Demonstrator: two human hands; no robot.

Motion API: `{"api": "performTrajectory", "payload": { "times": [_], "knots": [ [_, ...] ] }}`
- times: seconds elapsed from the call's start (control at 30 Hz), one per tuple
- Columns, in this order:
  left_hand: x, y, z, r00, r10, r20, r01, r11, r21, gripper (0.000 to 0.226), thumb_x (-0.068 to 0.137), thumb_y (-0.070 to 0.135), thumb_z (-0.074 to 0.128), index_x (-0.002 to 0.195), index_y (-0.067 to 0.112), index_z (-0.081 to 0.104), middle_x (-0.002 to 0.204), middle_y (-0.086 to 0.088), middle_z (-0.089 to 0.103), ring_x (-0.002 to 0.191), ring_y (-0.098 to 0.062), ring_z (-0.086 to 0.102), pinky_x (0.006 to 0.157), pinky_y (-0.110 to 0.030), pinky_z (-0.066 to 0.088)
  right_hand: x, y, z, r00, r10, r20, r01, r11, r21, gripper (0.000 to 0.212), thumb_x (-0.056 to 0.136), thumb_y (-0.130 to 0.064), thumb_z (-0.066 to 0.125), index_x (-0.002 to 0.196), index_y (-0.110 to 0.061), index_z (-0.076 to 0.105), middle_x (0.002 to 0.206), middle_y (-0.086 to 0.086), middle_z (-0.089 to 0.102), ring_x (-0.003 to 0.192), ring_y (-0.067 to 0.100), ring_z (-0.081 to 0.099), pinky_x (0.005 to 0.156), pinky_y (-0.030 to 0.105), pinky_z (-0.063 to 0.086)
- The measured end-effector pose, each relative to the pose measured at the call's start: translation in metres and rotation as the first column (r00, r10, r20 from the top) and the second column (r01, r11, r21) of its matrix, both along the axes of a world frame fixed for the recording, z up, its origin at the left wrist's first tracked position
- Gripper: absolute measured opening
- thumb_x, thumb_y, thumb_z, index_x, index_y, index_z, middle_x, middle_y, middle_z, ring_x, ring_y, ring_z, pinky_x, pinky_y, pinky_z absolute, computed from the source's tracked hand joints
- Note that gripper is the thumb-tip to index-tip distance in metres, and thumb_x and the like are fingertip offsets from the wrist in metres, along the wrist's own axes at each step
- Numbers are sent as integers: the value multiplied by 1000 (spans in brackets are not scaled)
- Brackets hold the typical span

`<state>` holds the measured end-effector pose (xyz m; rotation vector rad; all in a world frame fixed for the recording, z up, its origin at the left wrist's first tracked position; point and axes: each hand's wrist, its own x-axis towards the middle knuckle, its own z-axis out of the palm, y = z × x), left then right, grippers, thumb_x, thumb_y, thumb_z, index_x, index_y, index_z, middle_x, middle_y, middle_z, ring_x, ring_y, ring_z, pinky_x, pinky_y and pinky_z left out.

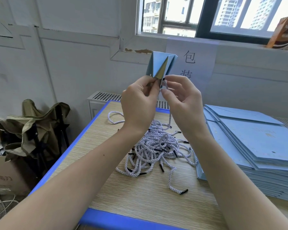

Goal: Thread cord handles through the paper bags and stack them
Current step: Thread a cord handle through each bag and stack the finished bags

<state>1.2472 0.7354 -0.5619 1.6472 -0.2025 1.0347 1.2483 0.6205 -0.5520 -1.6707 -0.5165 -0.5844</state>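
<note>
A light blue paper bag [158, 65] is held up in the air, seen edge-on with its gusset folds spread. My left hand [138, 100] pinches the bag's lower edge. My right hand [179, 95] pinches a white twisted cord [165, 84] with a black tip right at the bag's edge; the cord hangs down behind my right wrist. A tangled pile of white cords [156, 146] with black tips lies on the table below my hands. A tall stack of flat blue bags [256, 146] sits on the table at the right.
The wooden table [106, 171] has a blue rim. Left of it stand a folded green stool [38, 128] and a cardboard box [5, 175]. A radiator [105, 97] and a paper sign [193, 62] are on the wall behind.
</note>
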Motion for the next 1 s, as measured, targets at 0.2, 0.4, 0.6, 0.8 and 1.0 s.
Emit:
{"api": "performTrajectory", "payload": {
  "times": [0.2, 0.4, 0.6, 0.8, 1.0],
  "knots": [
    [0, -2, -2, 1000, -21, -10, 21, 996, 90, 17, 97, 27, 59, 86, 18, 69, 61, 1, 67, 56, -24, 61, 55, -42, 52, -1, 1, -1, 990, -127, 64, 128, 992, -5, 23, 95, -33, 65, 103, -12, 67, 92, -1, 75, 87, 10, 72, 84, 38, 58],
    [-4, -4, -3, 1000, 13, -4, -12, 980, 201, 18, 100, 16, 54, 83, 9, 53, 49, 1, 51, 43, -16, 37, 45, -31, 31, 0, 1, -2, 977, -191, 90, 197, 978, -64, 23, 94, -35, 68, 103, -14, 68, 93, -4, 75, 85, 8, 72, 81, 32, 58],
    [-6, -3, -1, 998, 50, 28, -55, 968, 244, 16, 99, 17, 55, 86, 9, 50, 52, 3, 53, 44, -16, 42, 47, -37, 38, 0, 0, -3, 960, -228, 162, 244, 966, -88, 16, 99, -27, 60, 103, -14, 69, 86, -7, 75, 75, 5, 69, 68, 21, 54],
    [2, 9, -3, 982, 189, -5, -161, 854, 495, 17, 96, 24, 52, 85, 15, 62, 61, -3, 61, 60, -35, 54, 57, -43, 48, 7, -8, -4, 948, -280, 150, 294, 952, -88, 12, 99, -27, 57, 94, -21, 65, 84, -8, 73, 71, 20, 71, 69, 48, 59],
    [4, 17, 0, 894, 431, -122, -228, 671, 705, 15, 94, 22, 48, 89, 16, 61, 71, -8, 57, 70, -38, 50, 62, -36, 39, 9, -11, -7, 945, -309, 111, 318, 944, -82, 11, 98, -26, 57, 90, -21, 62, 80, -11, 72, 65, 16, 70, 66, 49, 59]
  ]
}}
